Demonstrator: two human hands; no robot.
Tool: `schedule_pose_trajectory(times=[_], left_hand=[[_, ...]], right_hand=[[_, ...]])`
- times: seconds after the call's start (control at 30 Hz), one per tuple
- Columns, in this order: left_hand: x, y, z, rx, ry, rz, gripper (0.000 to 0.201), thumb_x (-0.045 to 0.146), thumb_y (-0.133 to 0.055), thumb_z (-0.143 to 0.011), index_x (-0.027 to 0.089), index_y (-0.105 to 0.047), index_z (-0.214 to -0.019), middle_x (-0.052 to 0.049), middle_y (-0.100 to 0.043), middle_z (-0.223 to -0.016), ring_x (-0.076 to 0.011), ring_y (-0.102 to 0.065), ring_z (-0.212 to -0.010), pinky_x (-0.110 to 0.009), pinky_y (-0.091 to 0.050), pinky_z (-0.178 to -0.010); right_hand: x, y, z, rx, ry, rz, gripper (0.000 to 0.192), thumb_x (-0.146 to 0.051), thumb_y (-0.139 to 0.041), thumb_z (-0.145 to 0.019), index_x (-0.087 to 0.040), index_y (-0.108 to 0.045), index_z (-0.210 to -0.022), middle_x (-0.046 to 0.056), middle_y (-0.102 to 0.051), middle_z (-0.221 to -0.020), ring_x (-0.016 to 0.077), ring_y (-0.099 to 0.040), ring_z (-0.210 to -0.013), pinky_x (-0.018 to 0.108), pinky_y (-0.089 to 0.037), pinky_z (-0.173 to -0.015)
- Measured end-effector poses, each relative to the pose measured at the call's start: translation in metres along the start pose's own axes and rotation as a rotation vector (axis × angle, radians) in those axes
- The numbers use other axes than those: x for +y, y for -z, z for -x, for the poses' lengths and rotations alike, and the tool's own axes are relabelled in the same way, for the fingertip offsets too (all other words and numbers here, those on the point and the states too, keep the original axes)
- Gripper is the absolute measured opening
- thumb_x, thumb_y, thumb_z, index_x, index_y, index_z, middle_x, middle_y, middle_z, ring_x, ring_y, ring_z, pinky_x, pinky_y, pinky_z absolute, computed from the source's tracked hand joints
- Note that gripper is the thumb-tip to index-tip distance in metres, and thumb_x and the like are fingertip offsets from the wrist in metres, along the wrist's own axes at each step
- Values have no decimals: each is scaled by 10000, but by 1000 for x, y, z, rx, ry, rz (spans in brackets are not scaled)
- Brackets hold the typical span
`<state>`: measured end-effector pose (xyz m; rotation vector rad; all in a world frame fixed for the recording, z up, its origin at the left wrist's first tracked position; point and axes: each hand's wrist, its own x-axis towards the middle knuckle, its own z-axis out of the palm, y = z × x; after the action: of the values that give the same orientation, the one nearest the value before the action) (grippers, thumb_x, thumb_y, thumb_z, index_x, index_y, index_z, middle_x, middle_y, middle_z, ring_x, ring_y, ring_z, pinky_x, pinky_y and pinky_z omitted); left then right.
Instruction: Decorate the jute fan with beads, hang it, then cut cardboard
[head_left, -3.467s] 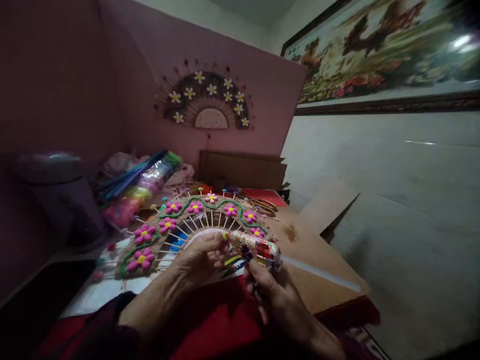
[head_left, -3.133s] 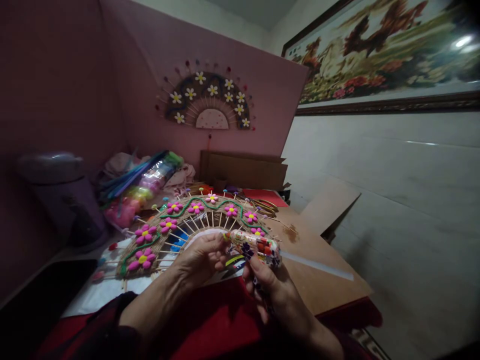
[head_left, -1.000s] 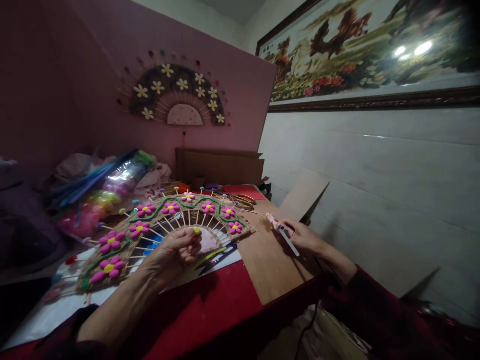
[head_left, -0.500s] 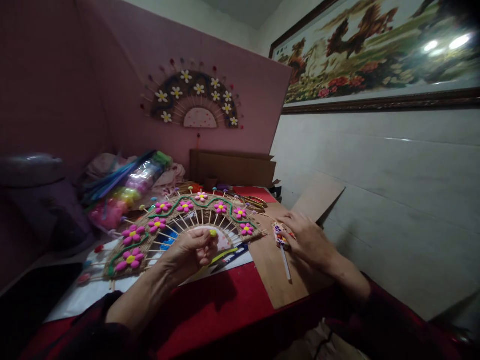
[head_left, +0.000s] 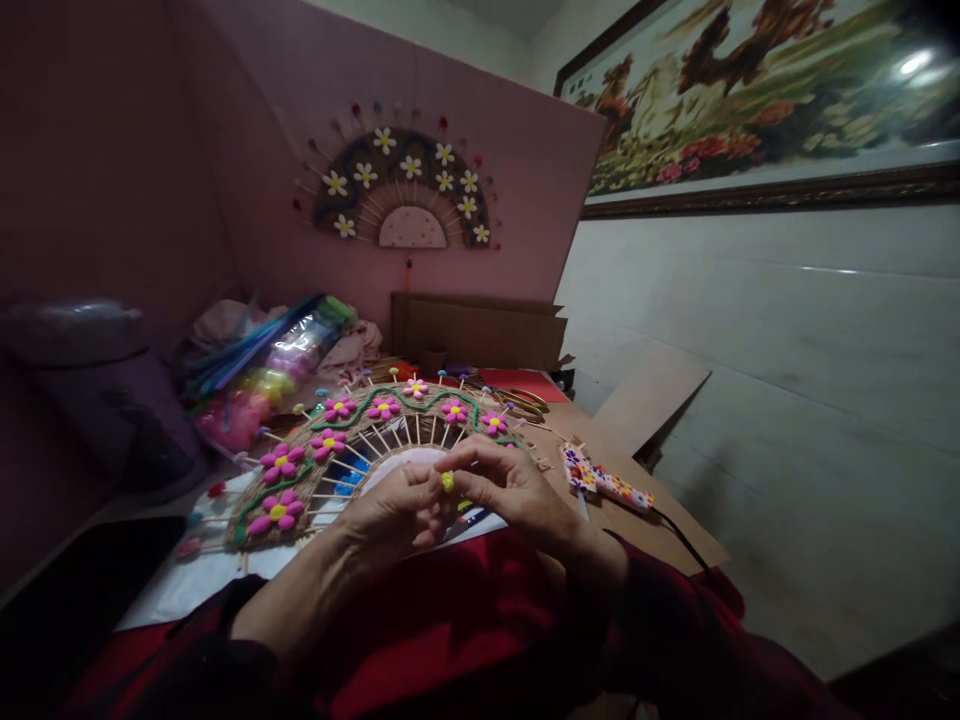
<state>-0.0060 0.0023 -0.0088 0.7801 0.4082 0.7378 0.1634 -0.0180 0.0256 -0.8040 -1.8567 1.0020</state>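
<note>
My left hand [head_left: 394, 505] pinches a small yellow piece [head_left: 448, 481] that looks like a bead or a lump of clay. From the other side, the thumb and forefinger of my right hand [head_left: 517, 490] close on the same piece. Just behind both hands lies a half-round fan [head_left: 433, 408] of sticks and woven twine, with pink flowers, a wavy green line and coloured stick tips. My right hand covers its lower right part. A flower-patterned hot glue gun [head_left: 616, 487] rests on its side to the right, clear of my hands.
A brown board [head_left: 675, 540] lies under the glue gun over the red cloth [head_left: 420, 620]. Pliers-like tools [head_left: 525, 402] and a cardboard strip [head_left: 476, 332] are behind. Bagged colourful craft supplies [head_left: 277, 365] sit left, near a purple bin [head_left: 112, 420]. Another fan [head_left: 405, 180] hangs on the wall.
My right hand has left the glue gun and moved left to meet my left hand at the yellow piece. The glue gun now lies uncovered. The view has shifted slightly.
</note>
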Motion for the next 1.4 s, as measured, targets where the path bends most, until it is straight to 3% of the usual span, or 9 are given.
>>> schedule_pose_trajectory(times=[0.13, 0.23, 0.33, 0.57, 0.8, 1.03, 1.17, 1.3, 1.4], left_hand=[[-1, 1, -1, 17, -38, -11, 290, 243, -827, -595, 97, -659, -781, -8, -535, -599, -34, -461, -494, -115, -337, -432], [-2, -3, 1, 17, -31, -52, 331, 329, -796, -637, 105, -663, -841, 24, -487, -532, -23, -398, -416, -124, -259, -368], [-3, -6, 2, 15, -34, -86, 394, 442, -785, -612, 104, -654, -767, 30, -464, -479, -27, -378, -381, -135, -222, -343], [-5, -4, 0, 60, -61, -190, 447, 525, -754, -608, 111, -596, -664, 16, -497, -467, -35, -389, -367, -134, -247, -329], [-12, -3, -7, 161, -82, -358, 649, 765, -608, -533, 121, -542, -585, 30, -423, -378, -39, -311, -281, -157, -198, -264], [-15, -2, -10, 226, -119, -306, 652, 771, -627, -504, 132, -542, -604, 47, -411, -381, -40, -306, -272, -168, -170, -278], [-11, 0, -7, 264, -238, -427, 599, 714, -603, -623, 126, -533, -537, 30, -440, -387, -43, -341, -279, -169, -196, -298], [-6, 0, -4, 341, -321, -539, 522, 628, -650, -656, 116, -577, -584, 4, -540, -465, -46, -422, -327, -155, -263, -334], [-5, -1, -3, 344, -333, -553, 490, 596, -677, -645, 121, -575, -580, 12, -531, -459, -44, -418, -337, -154, -281, -337]], right_hand=[[3, -3, 0, 5, -31, -123, 167, -337, -622, -817, -215, -689, -908, 18, -571, -886, 144, -553, -845, 293, -447, -775], [1, -7, 0, 31, -43, -200, 151, -344, -639, -799, -200, -682, -820, 6, -559, -844, 132, -545, -810, 274, -443, -755], [2, -12, 1, 68, -57, -283, 172, -348, -649, -789, -183, -650, -741, -8, -548, -796, 115, -537, -764, 255, -431, -742], [20, -21, 1, 102, -82, -483, 163, -320, -693, -759, -188, -607, -802, -25, -550, -759, 101, -539, -680, 226, -431, -642], [25, -24, 4, 121, -85, -531, 144, -301, -669, -789, -187, -621, -863, -7, -590, -781, 116, -550, -707, 244, -432, -675], [23, -24, 7, 151, -77, -605, 140, -289, -689, -758, -190, -623, -833, -11, -561, -781, 115, -502, -720, 241, -400, -684], [17, 3, 7, 197, -92, -571, 137, -294, -687, -740, -191, -628, -808, -8, -552, -777, 121, -484, -700, 252, -386, -658], [21, 60, 0, 306, -116, -400, 120, -268, -708, -704, -177, -639, -739, -2, -584, -774, 117, -500, -706, 260, -385, -691], [36, 102, -7, 379, -243, -348, 154, -274, -728, -662, -158, -631, -694, 5, -595, -716, 109, -506, -661, 264, -385, -675]])
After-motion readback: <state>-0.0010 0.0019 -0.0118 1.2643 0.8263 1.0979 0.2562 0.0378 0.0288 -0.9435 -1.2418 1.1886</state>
